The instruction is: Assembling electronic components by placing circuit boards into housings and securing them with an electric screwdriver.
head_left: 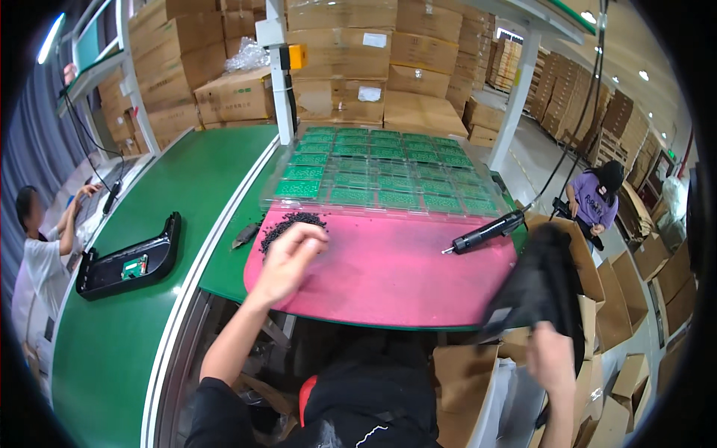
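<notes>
My left hand (pixel 293 260) is raised over the left part of a pink mat (pixel 388 276), its fingers curled in. Whatever they may hold is hidden. Just behind it lies a pile of small black screws (pixel 272 233). Beyond the mat's right edge, my right hand (pixel 551 357) grips a large black piece (pixel 526 287), smeared by motion; its exact kind is unclear. A black electric screwdriver (pixel 489 233) rests on the mat's right side, tip toward the middle. At the mat's far edge, clear plastic trays (pixel 362 196) hold rows of green circuit boards (pixel 301 188).
On the green conveyor (pixel 112 358) at left sits a black casing (pixel 168 250) with a small circuit board (pixel 134 267) inside. Open cartons (pixel 463 381) stand at lower right. Stacked boxes (pixel 340 52) rise behind. One person (pixel 46 257) sits at far left, another (pixel 595 198) at right.
</notes>
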The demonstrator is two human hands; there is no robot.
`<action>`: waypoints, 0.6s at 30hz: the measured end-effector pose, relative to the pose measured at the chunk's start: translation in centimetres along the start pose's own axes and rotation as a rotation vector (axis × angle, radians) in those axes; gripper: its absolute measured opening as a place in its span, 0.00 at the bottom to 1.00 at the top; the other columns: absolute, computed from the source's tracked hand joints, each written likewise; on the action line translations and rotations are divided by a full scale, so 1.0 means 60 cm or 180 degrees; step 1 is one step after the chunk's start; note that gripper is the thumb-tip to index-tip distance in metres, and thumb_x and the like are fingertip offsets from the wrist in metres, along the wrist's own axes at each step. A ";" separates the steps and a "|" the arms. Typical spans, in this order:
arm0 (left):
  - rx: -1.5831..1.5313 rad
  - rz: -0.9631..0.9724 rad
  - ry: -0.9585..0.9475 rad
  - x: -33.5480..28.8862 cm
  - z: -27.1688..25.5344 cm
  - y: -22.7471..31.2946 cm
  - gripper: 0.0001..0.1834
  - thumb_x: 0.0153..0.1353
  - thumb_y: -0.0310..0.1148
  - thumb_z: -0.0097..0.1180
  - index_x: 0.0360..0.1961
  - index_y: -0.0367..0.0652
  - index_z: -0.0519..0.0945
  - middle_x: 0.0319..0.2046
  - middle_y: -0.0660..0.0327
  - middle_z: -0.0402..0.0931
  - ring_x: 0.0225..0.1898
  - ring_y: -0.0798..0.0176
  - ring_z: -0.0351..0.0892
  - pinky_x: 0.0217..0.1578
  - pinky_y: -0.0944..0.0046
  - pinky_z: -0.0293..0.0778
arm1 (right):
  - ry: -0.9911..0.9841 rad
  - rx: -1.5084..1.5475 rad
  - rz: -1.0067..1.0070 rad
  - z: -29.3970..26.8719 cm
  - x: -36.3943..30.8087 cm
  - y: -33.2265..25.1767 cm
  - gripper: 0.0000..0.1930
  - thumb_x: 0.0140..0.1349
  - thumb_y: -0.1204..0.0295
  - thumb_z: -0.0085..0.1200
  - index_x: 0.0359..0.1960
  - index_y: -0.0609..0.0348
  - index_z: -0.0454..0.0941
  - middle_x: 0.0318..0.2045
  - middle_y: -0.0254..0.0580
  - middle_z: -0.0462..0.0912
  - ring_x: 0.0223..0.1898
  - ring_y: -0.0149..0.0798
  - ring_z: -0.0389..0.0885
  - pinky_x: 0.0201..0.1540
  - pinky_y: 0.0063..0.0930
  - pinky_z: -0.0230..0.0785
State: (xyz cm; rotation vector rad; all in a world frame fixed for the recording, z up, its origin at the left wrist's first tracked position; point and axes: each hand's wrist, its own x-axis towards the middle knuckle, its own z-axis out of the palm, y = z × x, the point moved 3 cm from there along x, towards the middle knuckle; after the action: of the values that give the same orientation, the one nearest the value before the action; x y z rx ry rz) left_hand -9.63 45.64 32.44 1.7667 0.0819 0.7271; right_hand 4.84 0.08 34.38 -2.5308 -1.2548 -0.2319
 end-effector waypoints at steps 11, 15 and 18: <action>0.0431 0.0438 -0.0079 -0.009 0.039 -0.093 0.22 0.35 0.13 0.44 0.34 0.41 0.80 0.45 0.59 0.72 0.49 0.57 0.68 0.46 0.63 0.67 | -0.1430 -0.0257 -0.1819 0.134 0.256 -0.248 0.16 0.64 0.55 0.53 0.41 0.54 0.72 0.26 0.41 0.80 0.28 0.48 0.83 0.24 0.40 0.74; 0.0437 0.0341 0.0936 -0.016 0.033 -0.090 0.14 0.36 0.12 0.48 0.24 0.39 0.80 0.34 0.62 0.72 0.37 0.63 0.68 0.27 0.68 0.65 | -0.0510 0.0497 -0.1827 0.132 0.412 -0.315 0.18 0.59 0.63 0.60 0.46 0.57 0.71 0.34 0.43 0.79 0.36 0.49 0.79 0.35 0.41 0.71; 0.0665 0.0420 0.1031 -0.018 0.022 -0.099 0.13 0.37 0.13 0.50 0.24 0.40 0.80 0.34 0.61 0.73 0.39 0.61 0.69 0.28 0.67 0.68 | 0.0089 0.0277 -0.2075 0.213 0.531 -0.374 0.20 0.61 0.67 0.55 0.53 0.60 0.69 0.45 0.49 0.77 0.49 0.51 0.74 0.51 0.42 0.67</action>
State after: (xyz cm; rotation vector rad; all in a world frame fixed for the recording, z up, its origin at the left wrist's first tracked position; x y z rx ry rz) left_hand -8.01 46.07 26.49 1.8489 0.2701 1.1313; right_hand 6.34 41.07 35.64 -1.9609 -1.9908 -0.3391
